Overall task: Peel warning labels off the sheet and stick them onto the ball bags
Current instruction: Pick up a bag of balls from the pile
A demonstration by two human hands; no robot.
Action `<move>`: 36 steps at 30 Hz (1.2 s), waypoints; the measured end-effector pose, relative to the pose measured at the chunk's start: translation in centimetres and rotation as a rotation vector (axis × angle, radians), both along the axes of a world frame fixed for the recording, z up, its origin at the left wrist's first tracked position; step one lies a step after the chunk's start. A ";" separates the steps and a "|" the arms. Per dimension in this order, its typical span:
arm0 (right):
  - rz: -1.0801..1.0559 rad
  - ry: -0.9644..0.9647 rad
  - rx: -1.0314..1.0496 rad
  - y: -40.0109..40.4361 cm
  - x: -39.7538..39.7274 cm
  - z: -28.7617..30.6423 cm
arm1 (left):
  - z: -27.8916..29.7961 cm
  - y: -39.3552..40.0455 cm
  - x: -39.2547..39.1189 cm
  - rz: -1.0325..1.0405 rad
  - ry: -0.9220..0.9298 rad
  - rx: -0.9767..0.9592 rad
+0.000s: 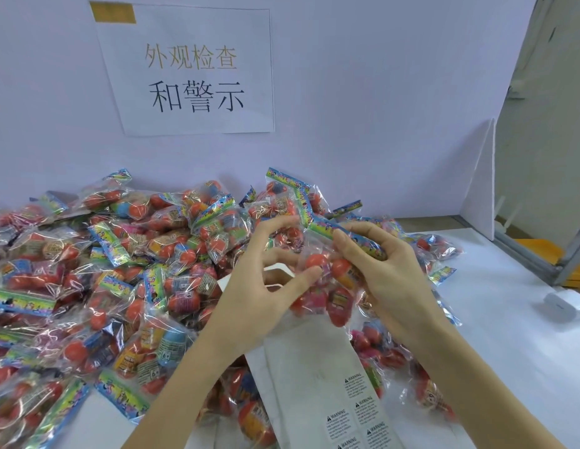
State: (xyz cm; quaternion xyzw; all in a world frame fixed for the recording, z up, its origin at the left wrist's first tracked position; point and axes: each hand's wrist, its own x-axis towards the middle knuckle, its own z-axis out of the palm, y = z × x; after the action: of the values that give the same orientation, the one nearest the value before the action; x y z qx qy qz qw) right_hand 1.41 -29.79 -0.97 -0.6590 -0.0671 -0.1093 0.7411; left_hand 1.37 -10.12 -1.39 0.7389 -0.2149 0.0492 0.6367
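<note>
A clear ball bag [327,280] with red balls and a colourful header strip hangs in the air at the centre. My right hand [382,270] grips its header and upper edge. My left hand [266,286] touches the bag's left side, thumb tip against a red ball, fingers spread and lightly bent. Whether a label is on a fingertip cannot be made out. The label sheet [318,377] lies on the table below my hands, with several warning labels left at its near end.
A big heap of ball bags [104,270] covers the table's left and centre, up to the white back wall with a paper sign [191,72]. More bags [389,348] lie under my right forearm. A small white device [562,303] rests at the right, near the table [509,335] edge.
</note>
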 end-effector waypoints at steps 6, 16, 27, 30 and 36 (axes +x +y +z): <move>0.184 0.171 -0.334 -2.1 0.6 0.7 | -0.4 0.1 0.1 0.277 -0.260 0.029; 0.397 0.081 -0.945 -0.8 0.2 -1.8 | 0.0 0.6 0.7 0.427 -0.128 -0.115; -0.060 -0.072 -0.208 0.9 2.4 -3.1 | -0.4 -0.4 -0.2 0.464 -0.426 0.111; -0.120 -0.049 -0.175 1.4 3.5 -3.5 | -1.9 -1.0 0.3 0.397 -0.579 0.349; -0.096 0.004 -0.372 0.7 4.4 -3.5 | -3.7 -0.6 1.5 0.362 -0.404 0.481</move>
State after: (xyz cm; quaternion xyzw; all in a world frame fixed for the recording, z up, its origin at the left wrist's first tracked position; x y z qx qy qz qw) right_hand 5.78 -29.04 -4.42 -0.7873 -0.0531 -0.1290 0.6005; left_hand 2.91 -10.69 -5.09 0.8689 -0.2076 0.2541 0.3706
